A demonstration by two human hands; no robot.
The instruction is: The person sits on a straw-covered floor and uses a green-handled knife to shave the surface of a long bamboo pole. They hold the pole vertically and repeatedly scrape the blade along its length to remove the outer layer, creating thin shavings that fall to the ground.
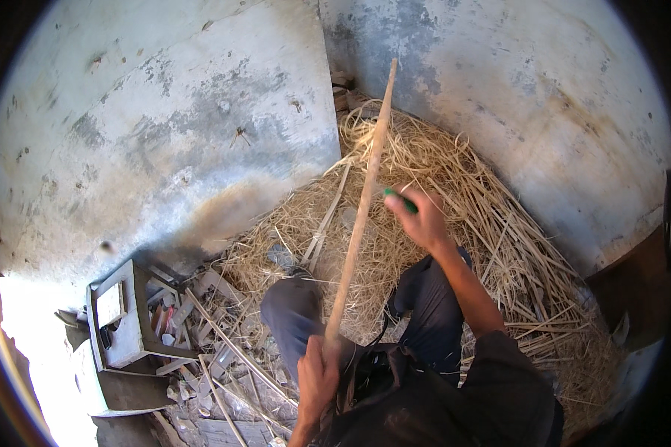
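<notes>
A long, pale wooden pole (358, 223) runs from my lap up and away, narrowing toward its far end. My left hand (318, 378) is wrapped round its near end, close to my body. To the right of the pole's middle, my right hand (423, 220) is closed on a small tool with a green handle (401, 201). A blade cannot be made out from here. The tool appears close beside the pole; whether it touches is unclear. Behind both lies a heap of straw-coloured shavings and strips (425, 141).
Worn whitewashed walls (201, 104) meet in a corner behind the heap. On the left stands a small wooden stool or box (138, 350) among scraps and thin sticks (231, 339). Long split strips (507, 231) lie along the right side. My bent knees (289, 309) flank the pole.
</notes>
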